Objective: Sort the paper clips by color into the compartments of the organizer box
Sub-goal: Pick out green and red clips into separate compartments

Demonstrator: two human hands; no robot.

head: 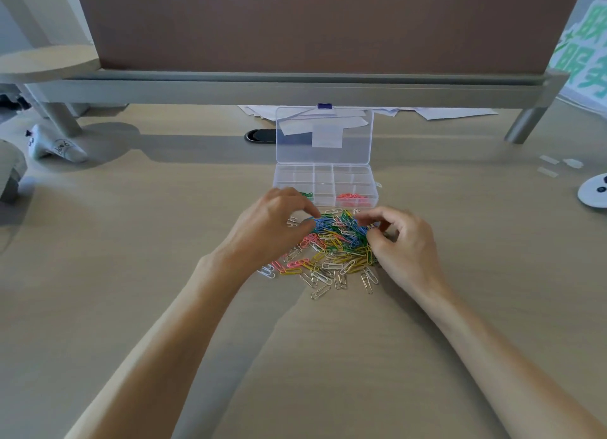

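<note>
On the counter [131,241], a mixed pile of paper clips [331,248] lies at 6 o'clock from the open organizer box [325,184]. Left hand [269,228] and right hand [404,244] both pinch narrowly at the pile; I cannot tell if either holds a clip.

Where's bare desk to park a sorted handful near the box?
Bare desk left of the organizer box, and right of it up to the white disc. Crowded: the paper clip pile between left hand and right hand.
</note>
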